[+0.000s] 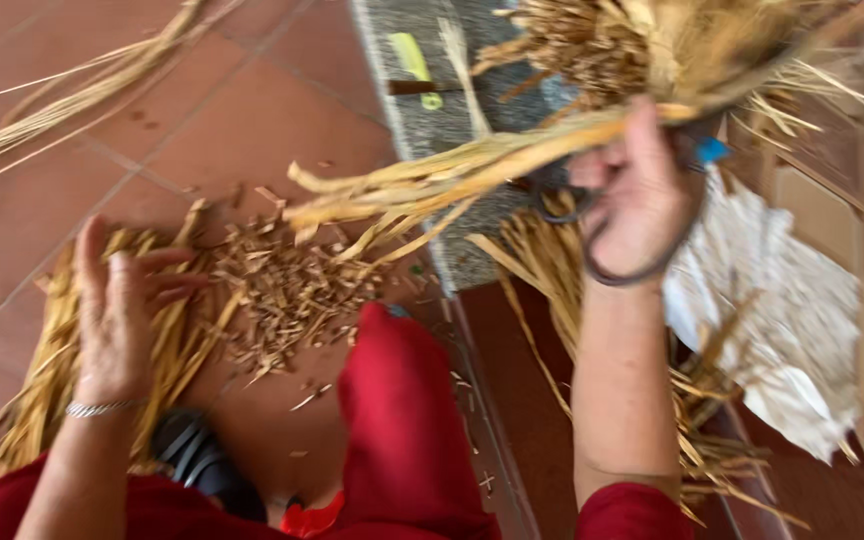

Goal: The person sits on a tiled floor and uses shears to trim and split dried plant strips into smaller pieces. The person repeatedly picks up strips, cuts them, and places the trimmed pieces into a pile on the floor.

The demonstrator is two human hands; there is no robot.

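The right hand [642,195] grips a raised bundle of dry yellow straw stalks [472,170] and dark metal scissors [592,235] — the left hand [117,305], fingers spread, rests on a flat heap of straw [47,390] on the red tiled floor [252,120].

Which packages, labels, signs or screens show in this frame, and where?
No label, sign or screen shows.
White crumpled bag or wrapping: right of the right hand, on the brown ledge; whether it is packaging cannot be told.
Yellow-green flat item: top centre, on the grey stone strip; too blurred to identify.
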